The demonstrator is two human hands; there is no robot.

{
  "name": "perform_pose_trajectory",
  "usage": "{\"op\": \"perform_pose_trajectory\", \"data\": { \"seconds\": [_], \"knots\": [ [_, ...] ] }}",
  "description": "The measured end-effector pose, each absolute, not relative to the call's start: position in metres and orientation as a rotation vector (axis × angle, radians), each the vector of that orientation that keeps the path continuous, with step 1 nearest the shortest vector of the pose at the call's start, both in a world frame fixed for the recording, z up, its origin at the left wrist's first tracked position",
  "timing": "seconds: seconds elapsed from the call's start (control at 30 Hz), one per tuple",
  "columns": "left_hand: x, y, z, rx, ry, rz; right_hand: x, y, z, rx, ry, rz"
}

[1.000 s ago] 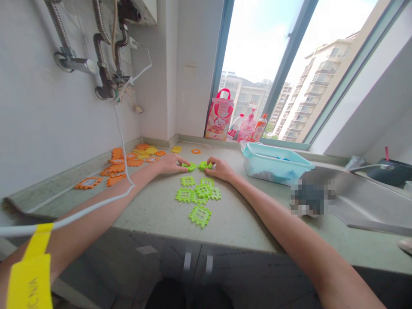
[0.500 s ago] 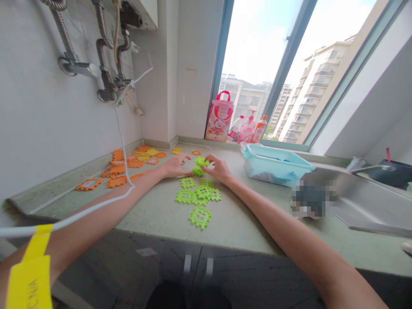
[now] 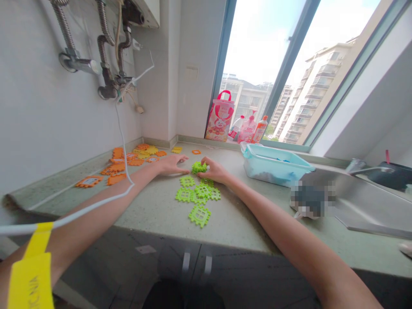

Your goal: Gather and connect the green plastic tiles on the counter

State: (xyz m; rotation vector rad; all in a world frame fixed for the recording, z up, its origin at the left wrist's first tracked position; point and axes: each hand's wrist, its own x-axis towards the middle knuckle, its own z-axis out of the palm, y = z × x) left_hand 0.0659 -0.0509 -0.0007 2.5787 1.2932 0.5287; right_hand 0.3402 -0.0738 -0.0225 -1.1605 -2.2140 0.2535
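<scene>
Green notched plastic building tiles with window-like cutouts lie on the grey-green countertop point(image 3: 154, 219). At the far end of the group, my right hand point(image 3: 215, 170) has its fingers closed round a small green bunch of tiles point(image 3: 198, 167). My left hand point(image 3: 172, 165) is just left of that bunch, thumb and fingers apart, nothing between them. Nearer to me lie several flat green tiles, some overlapping, such as a green tile point(image 3: 185, 195). The nearest green tile point(image 3: 200, 215) lies by itself towards the counter's front edge.
Orange tiles point(image 3: 116, 167) and yellow tiles point(image 3: 151, 150) are heaped by the left wall. A white cable point(image 3: 96, 209) crosses over my left forearm. On the right stand a light-blue plastic basket point(image 3: 273, 169) and a steel sink point(image 3: 370, 206). Bottles point(image 3: 247, 128) line the windowsill.
My right hand has come slightly down and nearer, bringing the upper green tiles onto the lower one in a single bunch. My left hand has shifted a little to the left.
</scene>
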Motion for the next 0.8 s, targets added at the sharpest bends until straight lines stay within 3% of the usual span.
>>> {"op": "perform_pose_trajectory", "data": {
  "seconds": [0.2,0.37,0.57,0.8],
  "knots": [
    [0.058,-0.049,0.002,2.639,1.376,0.565,0.339,-0.078,-0.018,-1.215,-2.261,0.1],
    [0.051,-0.047,0.002,2.664,1.461,0.522,0.375,-0.1,0.023,-1.078,-2.333,-0.426],
    [0.049,-0.045,0.001,2.716,1.485,0.511,0.457,-0.124,0.082,-1.351,-1.631,-0.845],
    [0.051,-0.046,0.001,2.707,1.436,0.492,0.508,-0.127,0.086,-1.682,-1.269,-0.874]
  ]
}}
